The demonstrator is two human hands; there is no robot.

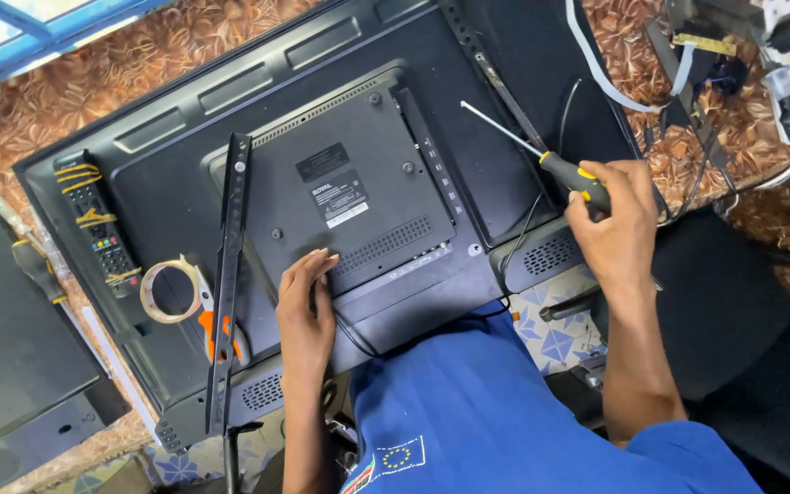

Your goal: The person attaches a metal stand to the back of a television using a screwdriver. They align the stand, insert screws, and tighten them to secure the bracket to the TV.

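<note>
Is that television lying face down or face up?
Face down. The television shows its black back cover, with vents, screws and a label, and the left hand rests flat on it.

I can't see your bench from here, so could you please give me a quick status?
Left hand flat on television back panel. Right hand gripping screwdriver, tip above panel. Tape roll and remote lie clear, leftward.

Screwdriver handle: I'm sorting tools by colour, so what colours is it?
Black with yellow accents on the screwdriver in the right hand; head view.
</note>
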